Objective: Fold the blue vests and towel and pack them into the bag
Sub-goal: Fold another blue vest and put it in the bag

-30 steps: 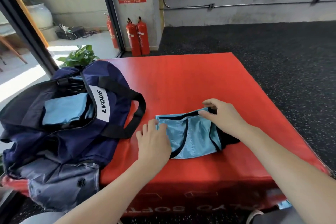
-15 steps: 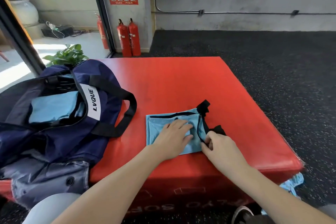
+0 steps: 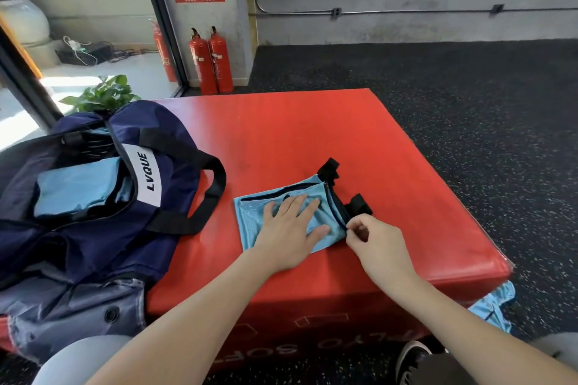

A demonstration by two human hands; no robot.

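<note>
- The navy blue fabric duffel bag with black straps and a white "LVQUE" label is sitting open at the left end of the red padded worktop, partly hanging over its left edge.
- A folded light blue cloth is lying inside the bag's open mouth; I cannot tell whether it is a vest or the towel.
- One black strap loop is resting on the red surface between the bag and the vest.
- The light blue mesh vest with black trim, folded into a small rectangle, is lying on the worktop near its front edge, right of the bag and apart from it.
- My left hand is pressing flat on the folded vest, fingers straight and spread.
- My right hand is pinching the vest's black-trimmed right edge between thumb and forefinger, the other fingers curled.
- Two black strap ends are sticking out from the vest's right side, just beyond my right hand.
- Another light blue cloth is lying on the dark speckled floor at the worktop's front right corner, partly hidden by it.
</note>
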